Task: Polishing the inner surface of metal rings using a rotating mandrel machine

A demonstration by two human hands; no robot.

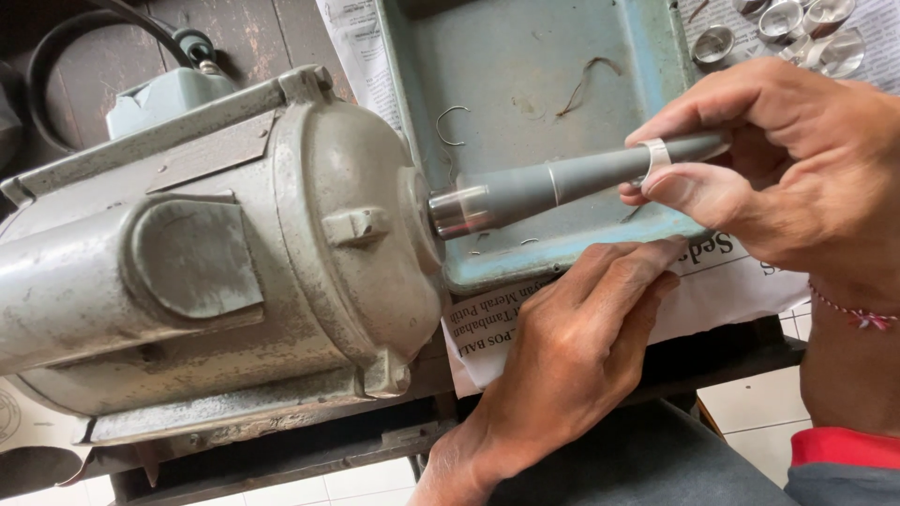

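Observation:
A silver ring (658,152) sits around a grey tapered spindle (553,183), and my right hand (797,178) pinches it between thumb and forefinger. The spindle sticks out to the right from a big worn grey motor (187,262) and has a shiny metal collar at its base. My left hand (562,347) lies flat on a newspaper (722,281) at the bench's front edge, holding nothing, its fingertips near the front rim of a blue-green metal tray (525,66).
Several shiny metal rings (797,28) lie on newspaper at the top right. Bent wire scraps (452,122) lie in the tray. A black cable (56,47) loops behind the motor. White floor tiles show below the bench.

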